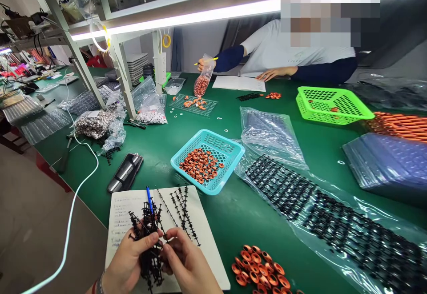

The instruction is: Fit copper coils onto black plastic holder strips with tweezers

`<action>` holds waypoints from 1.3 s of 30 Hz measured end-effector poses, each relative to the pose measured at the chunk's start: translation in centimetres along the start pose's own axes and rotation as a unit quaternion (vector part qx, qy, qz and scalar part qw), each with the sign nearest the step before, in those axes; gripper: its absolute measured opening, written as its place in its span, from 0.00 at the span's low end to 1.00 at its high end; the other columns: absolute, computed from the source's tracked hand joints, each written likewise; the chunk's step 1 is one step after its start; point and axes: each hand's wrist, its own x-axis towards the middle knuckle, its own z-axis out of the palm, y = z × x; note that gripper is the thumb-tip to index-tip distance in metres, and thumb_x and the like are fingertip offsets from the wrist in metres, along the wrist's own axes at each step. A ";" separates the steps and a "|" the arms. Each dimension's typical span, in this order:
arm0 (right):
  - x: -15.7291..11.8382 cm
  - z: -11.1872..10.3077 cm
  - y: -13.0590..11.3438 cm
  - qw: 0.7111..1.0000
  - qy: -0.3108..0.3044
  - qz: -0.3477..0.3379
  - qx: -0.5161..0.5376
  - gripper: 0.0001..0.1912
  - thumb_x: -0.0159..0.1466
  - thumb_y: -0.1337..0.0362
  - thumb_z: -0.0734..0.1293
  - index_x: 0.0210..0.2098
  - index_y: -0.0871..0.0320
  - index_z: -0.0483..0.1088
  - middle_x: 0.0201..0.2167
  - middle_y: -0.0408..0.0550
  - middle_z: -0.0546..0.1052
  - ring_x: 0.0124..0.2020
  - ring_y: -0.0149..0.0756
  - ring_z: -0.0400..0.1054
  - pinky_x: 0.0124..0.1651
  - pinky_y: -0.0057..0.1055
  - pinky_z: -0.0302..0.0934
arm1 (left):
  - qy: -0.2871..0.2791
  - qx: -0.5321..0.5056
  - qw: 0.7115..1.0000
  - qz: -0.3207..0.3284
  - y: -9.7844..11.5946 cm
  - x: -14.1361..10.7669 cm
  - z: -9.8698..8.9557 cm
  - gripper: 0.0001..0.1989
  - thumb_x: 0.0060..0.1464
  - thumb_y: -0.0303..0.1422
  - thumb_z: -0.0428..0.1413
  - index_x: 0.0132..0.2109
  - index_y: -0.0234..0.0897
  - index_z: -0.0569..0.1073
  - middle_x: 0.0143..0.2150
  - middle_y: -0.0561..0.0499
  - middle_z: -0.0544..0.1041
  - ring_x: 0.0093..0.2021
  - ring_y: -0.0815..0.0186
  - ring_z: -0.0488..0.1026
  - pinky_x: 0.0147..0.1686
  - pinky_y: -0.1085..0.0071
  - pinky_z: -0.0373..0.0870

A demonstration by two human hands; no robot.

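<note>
My left hand (128, 258) is closed round a bundle of black plastic sprues (151, 254), thin sticks with small crosspieces along them. At the bundle's right side, my right hand (187, 258) pinches one of the sprues between thumb and fingers. Both hands are over an open notebook (196, 205) with handwriting on its left part. Several loose black sprues (183, 209) lie on the page, beyond my right hand. A blue pen (149, 199) sticks up behind the bundle, its lower end hidden.
A blue basket (230, 151) holds orange ring-shaped parts; more orange parts (260, 269) lie at front right. Bagged black sprues (300, 196) stretch along the right. A dark case (125, 173) lies left. Across the green table (160, 151), a person (267, 54) holds a bag and yellow pencil near a green basket (333, 116).
</note>
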 end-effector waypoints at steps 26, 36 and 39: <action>0.0 -0.5 -1.7 0.984 -0.025 -0.003 -0.179 0.32 0.66 0.33 0.51 0.42 0.56 0.63 0.23 0.38 0.63 0.25 0.33 0.56 0.30 0.31 0.50 | -0.018 0.058 0.997 0.043 0.6 -0.1 0.4 0.21 0.40 0.35 0.73 0.43 0.36 0.82 0.42 0.46 0.83 0.44 0.57 0.77 0.47 0.66 0.71; 0.0 -0.6 -0.5 0.999 -0.024 0.001 -0.046 0.27 0.67 0.37 0.59 0.44 0.56 0.65 0.26 0.39 0.64 0.27 0.31 0.58 0.31 0.28 0.56 | -0.067 0.040 0.996 0.037 0.7 -0.2 1.0 0.21 0.45 0.33 0.71 0.48 0.36 0.81 0.50 0.43 0.81 0.53 0.52 0.76 0.55 0.61 0.69; 0.4 -0.6 0.2 0.999 -0.036 -0.007 -0.034 0.29 0.64 0.36 0.61 0.44 0.56 0.64 0.26 0.39 0.63 0.27 0.31 0.58 0.30 0.28 0.57 | -0.058 0.042 0.997 0.033 0.5 -0.1 0.9 0.23 0.45 0.35 0.71 0.50 0.36 0.80 0.49 0.43 0.82 0.51 0.51 0.77 0.53 0.61 0.71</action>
